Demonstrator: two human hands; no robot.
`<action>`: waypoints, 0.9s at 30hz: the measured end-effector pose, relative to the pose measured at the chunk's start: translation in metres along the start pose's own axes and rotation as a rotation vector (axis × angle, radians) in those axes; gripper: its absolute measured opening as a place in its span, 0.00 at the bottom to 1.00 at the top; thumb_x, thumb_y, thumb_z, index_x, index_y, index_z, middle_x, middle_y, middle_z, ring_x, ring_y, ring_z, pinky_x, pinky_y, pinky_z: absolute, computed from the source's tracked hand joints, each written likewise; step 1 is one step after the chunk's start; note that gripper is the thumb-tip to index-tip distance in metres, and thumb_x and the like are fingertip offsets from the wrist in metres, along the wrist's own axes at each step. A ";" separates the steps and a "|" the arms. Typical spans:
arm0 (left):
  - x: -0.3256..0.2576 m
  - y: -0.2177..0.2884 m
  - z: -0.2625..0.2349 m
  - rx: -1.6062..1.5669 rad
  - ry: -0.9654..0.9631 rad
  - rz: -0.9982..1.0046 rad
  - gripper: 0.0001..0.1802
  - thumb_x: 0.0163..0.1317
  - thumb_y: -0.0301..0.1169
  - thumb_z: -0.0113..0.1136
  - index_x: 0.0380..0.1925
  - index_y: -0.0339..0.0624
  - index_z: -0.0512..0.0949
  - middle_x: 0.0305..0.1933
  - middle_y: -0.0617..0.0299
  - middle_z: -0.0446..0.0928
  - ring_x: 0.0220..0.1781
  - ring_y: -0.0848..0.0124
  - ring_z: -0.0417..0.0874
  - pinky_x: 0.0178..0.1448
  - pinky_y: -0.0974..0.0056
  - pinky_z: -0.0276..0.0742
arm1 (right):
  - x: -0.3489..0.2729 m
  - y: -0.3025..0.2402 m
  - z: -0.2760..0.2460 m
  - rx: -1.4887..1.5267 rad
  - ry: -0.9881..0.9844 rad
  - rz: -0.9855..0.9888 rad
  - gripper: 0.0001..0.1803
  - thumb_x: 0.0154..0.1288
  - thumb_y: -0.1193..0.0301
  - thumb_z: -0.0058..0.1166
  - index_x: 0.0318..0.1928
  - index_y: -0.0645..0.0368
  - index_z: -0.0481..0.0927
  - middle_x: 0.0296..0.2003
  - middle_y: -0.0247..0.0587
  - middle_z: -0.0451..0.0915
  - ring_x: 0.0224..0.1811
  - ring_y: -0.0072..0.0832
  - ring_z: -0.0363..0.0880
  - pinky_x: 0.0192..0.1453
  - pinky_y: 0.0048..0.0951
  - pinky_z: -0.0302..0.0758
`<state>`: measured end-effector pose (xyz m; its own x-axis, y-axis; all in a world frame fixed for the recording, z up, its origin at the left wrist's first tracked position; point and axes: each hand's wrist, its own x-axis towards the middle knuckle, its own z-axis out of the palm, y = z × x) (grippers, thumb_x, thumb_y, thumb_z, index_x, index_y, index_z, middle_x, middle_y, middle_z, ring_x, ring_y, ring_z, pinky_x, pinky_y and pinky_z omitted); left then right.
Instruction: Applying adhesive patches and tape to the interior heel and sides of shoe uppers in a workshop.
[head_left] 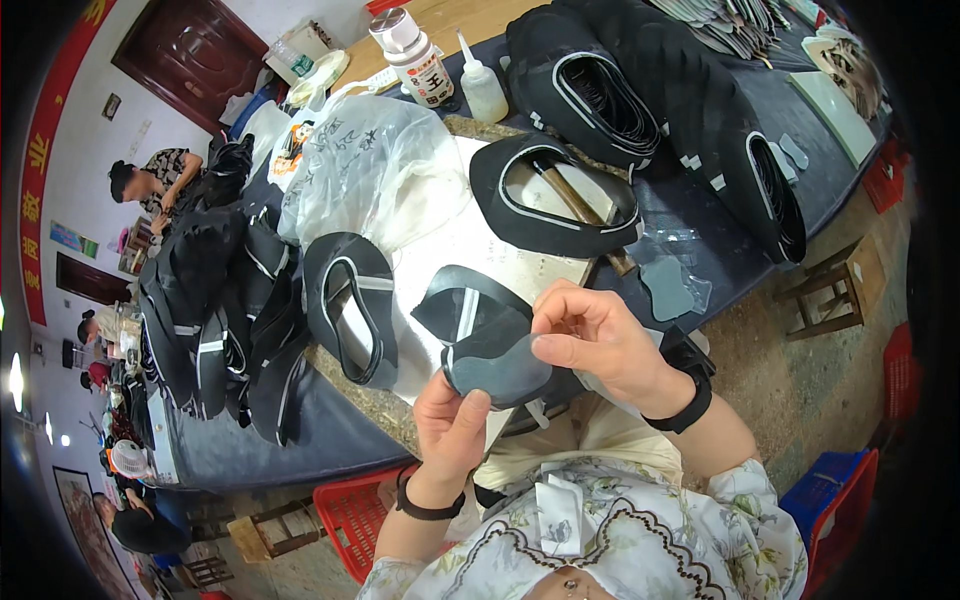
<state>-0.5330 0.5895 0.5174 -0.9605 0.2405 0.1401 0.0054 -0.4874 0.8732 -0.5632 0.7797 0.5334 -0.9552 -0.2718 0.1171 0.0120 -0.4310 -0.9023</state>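
Observation:
A black shoe upper [478,308] with a dark grey, smooth curved piece [495,372] at its near end is held in front of me. My left hand [450,420] grips the near left edge of that piece, thumb on top. At the right edge, my right hand [600,345] has its thumb and curled fingers closed on the upper; the exact pinch point is partly hidden. Two more black uppers with pale trim lie close by, one to the left [375,300] and one farther off [500,215]. A wooden-handled tool [570,195] rests in the farther one.
Black uppers are heaped on the left [205,310] and stacked in rows [640,90] at the far right. A clear plastic bag [370,160], a white bottle [482,92] and a capped container [410,60] stand beyond the white board [430,240]. A red basket [350,515] sits below the table.

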 end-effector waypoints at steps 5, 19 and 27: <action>-0.002 0.003 0.001 0.052 -0.070 0.017 0.19 0.61 0.23 0.52 0.52 0.29 0.68 0.54 0.54 0.72 0.55 0.70 0.72 0.62 0.62 0.64 | 0.000 -0.006 0.004 0.054 0.043 0.098 0.07 0.60 0.71 0.57 0.31 0.60 0.75 0.34 0.29 0.72 0.29 0.10 0.66 0.33 0.14 0.63; -0.004 0.009 0.003 0.205 -0.249 -0.051 0.20 0.57 0.24 0.57 0.50 0.29 0.71 0.53 0.53 0.73 0.55 0.69 0.72 0.60 0.62 0.64 | -0.005 -0.003 0.020 0.090 0.190 -0.062 0.07 0.62 0.76 0.52 0.40 0.61 0.69 0.20 0.23 0.68 0.23 0.07 0.62 0.26 0.12 0.57; -0.001 0.003 0.015 0.054 -0.137 -0.047 0.18 0.61 0.24 0.53 0.51 0.29 0.70 0.53 0.52 0.73 0.54 0.68 0.73 0.60 0.64 0.65 | -0.001 -0.001 0.026 -0.305 0.293 -0.262 0.10 0.65 0.73 0.49 0.44 0.63 0.69 0.14 0.22 0.64 0.16 0.07 0.55 0.20 0.14 0.50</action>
<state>-0.5276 0.6006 0.5265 -0.9132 0.3757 0.1578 -0.0202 -0.4283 0.9034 -0.5542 0.7584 0.5450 -0.9579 0.0845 0.2744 -0.2852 -0.1693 -0.9434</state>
